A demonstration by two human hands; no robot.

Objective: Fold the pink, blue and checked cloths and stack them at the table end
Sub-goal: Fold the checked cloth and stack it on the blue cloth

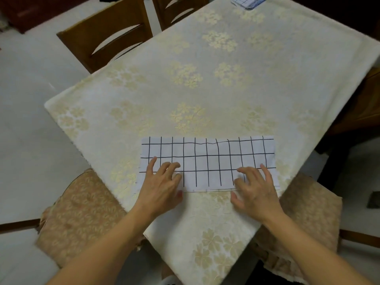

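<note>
Head view
Left hand: left hand (162,182) is lying palm down on the near left part of the white cloth with a black grid of checks (207,161), fingers spread and loosely bent, pressing on the fabric and gripping nothing.
Right hand: right hand (255,187) is lying palm down on the near right part of the same cloth, fingers spread and slightly bent, thumb reaching off the near edge onto the tablecloth; it is pressing too, not pinching.
Checked cloth: it is lying flat as a long folded strip, running left to right across the near part of the table, its near edge showing a thin layered line between the two hands.
Table covering: cream tablecloth with pale gold flower clusters (205,83) is covering the whole table, with one corner hanging down towards the person.
Far stack: folded cloths at the far table end (247,1) are sitting at the top edge of the view, well apart from the strip; a checked layer and a blue edge are showing, the rest being cut off.
Seats: brown wooden chair (107,36) is standing at the far left side, and two floral cushioned chair seats (82,212) are flanking the near corner.
</note>
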